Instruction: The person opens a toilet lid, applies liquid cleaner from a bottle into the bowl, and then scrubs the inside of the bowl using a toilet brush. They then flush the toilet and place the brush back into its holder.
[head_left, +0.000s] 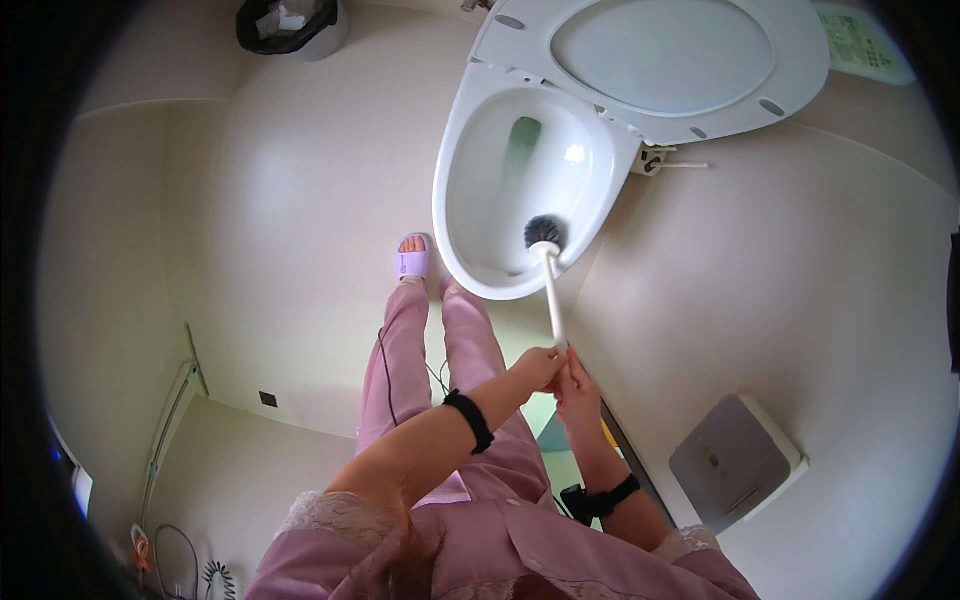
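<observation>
Both of my hands grip the white handle of a toilet brush (553, 296). My left hand (538, 370) and my right hand (578, 394) meet at the handle's near end, close together. The brush's grey bristle head (543, 231) is inside the white toilet bowl (491, 202), by the front right wall. Whether the bristles press on the ceramic cannot be told. Green liquid (524, 133) lies at the bottom of the bowl toward the back. The toilet seat and lid (664, 56) are raised.
A waste bin (324, 37) with a black liner stands at the far left. Beside the toilet's right side is a white holder (649, 160). A grey-and-white box (735, 465) is on the right wall. A floor drain (268, 399) and thin cables (384, 360) are at left.
</observation>
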